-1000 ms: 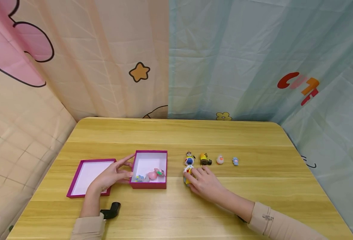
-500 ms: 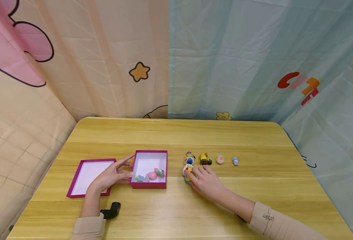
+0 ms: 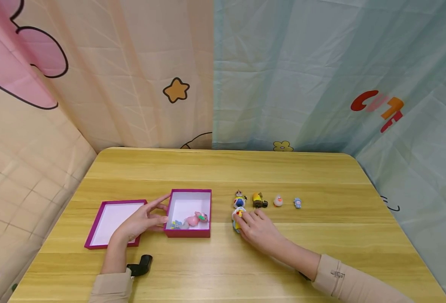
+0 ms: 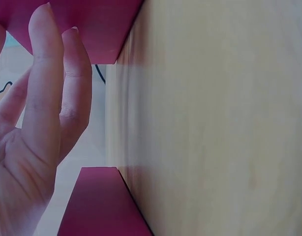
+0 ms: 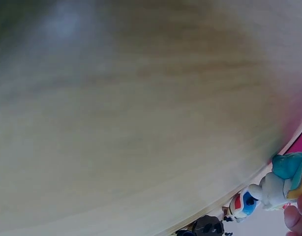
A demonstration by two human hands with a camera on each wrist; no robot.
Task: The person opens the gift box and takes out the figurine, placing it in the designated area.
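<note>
A magenta box (image 3: 188, 234) with a white inside stands open on the table. In it lie a pink figurine (image 3: 193, 220) and a small blue-and-yellow one (image 3: 177, 225). My left hand (image 3: 142, 219) rests its fingertips on the box's left side, fingers extended; the left wrist view shows these fingertips (image 4: 45, 29) against the magenta wall. With my right hand (image 3: 262, 231) I hold a white, yellow and teal toy figurine (image 5: 276, 189) at the table, its lower part partly covered by my fingers. Just behind it is a crowned yellow-and-blue figurine (image 3: 239, 201).
Right of the crowned figurine, a yellow figurine with dark parts (image 3: 258, 200), a whitish duck (image 3: 278, 201) and a small blue figurine (image 3: 297, 203) form a row. The magenta lid (image 3: 94, 225) lies left of the box, under my left forearm's side. A black object (image 3: 142, 266) is by the left wrist.
The held figurine shifts and turns slightly under my right fingers, first a little to the left, then back. The left hand and the box stay put.
</note>
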